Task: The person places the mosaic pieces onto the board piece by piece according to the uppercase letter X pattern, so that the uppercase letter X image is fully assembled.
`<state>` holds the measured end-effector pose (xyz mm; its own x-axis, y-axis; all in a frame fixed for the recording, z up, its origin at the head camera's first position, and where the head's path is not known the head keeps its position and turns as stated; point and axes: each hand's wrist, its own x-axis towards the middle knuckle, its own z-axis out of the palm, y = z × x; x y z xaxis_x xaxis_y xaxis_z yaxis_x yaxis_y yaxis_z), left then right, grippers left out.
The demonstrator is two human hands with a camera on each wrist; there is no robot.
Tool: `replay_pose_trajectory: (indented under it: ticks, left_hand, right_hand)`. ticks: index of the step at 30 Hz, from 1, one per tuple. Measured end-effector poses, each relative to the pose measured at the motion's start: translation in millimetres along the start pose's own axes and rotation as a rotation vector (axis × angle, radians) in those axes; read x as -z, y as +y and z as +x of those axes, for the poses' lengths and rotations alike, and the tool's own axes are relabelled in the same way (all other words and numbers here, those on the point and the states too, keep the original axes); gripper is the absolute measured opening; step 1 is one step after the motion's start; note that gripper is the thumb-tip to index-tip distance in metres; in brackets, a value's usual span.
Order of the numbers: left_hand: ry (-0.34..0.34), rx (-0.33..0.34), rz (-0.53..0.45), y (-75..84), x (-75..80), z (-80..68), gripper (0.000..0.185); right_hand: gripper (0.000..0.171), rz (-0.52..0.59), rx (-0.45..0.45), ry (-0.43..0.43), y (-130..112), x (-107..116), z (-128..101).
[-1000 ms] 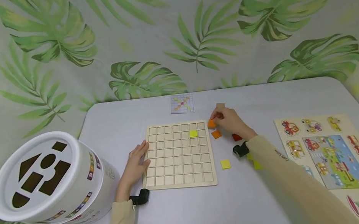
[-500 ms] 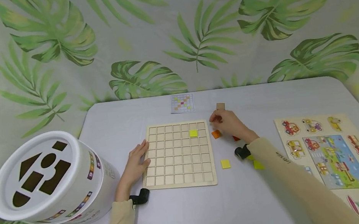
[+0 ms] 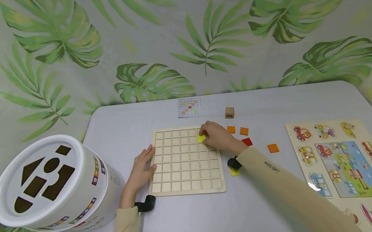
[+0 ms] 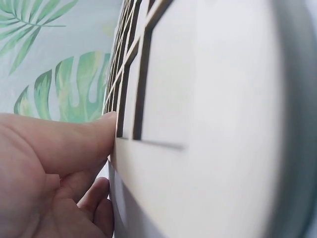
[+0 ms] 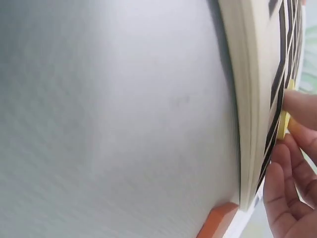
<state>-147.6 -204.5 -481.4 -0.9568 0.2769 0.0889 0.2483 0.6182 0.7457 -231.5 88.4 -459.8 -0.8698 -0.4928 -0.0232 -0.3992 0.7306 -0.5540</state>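
The right hand (image 3: 217,138) reaches over the far right part of the wooden grid board (image 3: 184,160), its fingers (image 5: 297,106) curled onto a yellow tile (image 3: 201,138) that sits in a cell near the board's far edge. The right wrist view shows the fingertips pinching the tile's thin yellow edge just above the grid ribs, so the hand appears to be seating or adjusting it in its cell.

The left hand (image 3: 141,170) lies flat beside the board's left edge, fingers (image 4: 74,141) straight and released, the tips pressed against the wood. It seems to brace the board so it does not slide on the surface (image 3: 195,227) while the other hand works.

The tile is a small flat square, bright yellow, thin enough to sit almost level with the ribs. The board is pale plywood divided into square cells, all others bare.

Just right of the working fingers lie loose tiles: two orange tiles (image 3: 237,130), a red tile (image 3: 247,141), another orange tile (image 3: 273,148) farther off, and a second yellow tile (image 3: 234,171) under the wrist. Beyond the fingers stand a small wooden cube (image 3: 229,112) and a pattern card (image 3: 189,107).
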Motion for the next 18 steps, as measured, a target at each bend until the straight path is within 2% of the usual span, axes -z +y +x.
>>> replay_pose_trajectory:
  ticks: [7, 10, 14, 18]
  left_hand:
    - [-0.005, -0.009, 0.005, -1.8, -0.7, -0.8, 0.057]
    - [-0.009, -0.004, -0.007, -2.4, -0.8, -1.2, 0.057]
    - [-0.011, 0.001, -0.013, -2.4, -0.3, -1.7, 0.057]
    - [-0.003, -0.002, -0.001, -3.9, 0.1, -1.6, 0.057]
  right_hand:
    - [0.020, 0.015, -0.005, -0.014, -3, 3, 2]
    - [0.017, 0.092, 0.005, 0.001, -3, 4, 5]
    - [0.009, 0.251, 0.003, 0.043, -8, 6, 10]
    - [0.006, 0.372, -0.026, 0.072, -27, 2, 22]
